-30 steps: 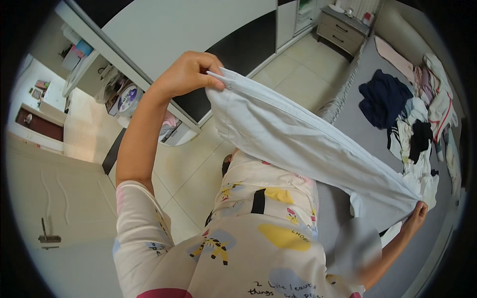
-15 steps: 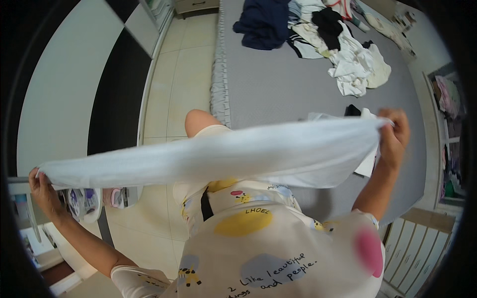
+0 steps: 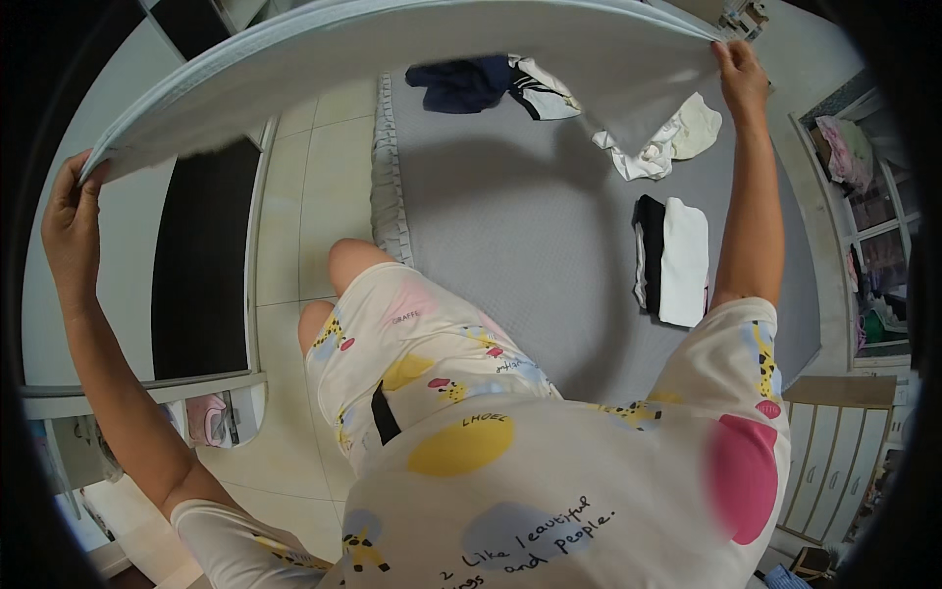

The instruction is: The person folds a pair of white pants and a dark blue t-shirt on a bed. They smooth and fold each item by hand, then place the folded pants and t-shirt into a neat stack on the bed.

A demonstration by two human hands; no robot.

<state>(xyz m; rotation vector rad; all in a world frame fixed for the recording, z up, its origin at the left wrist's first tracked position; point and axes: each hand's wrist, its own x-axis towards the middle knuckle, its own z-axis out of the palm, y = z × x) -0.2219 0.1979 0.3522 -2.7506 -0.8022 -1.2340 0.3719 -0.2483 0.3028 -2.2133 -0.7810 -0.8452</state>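
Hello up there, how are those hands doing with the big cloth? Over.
Left hand and right hand each gripping an end. Pale cloth held up, spread between them. Cloth blocking view of some clothes on bed.

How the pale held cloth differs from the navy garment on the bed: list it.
The pale cloth is stretched between left hand and right hand; the navy garment lies bunched on the bed. The cloth is light-coloured, the garment dark. Both are fabric.

Fisheye head cam, facing dn, close abv shirt (image 3: 589,471)
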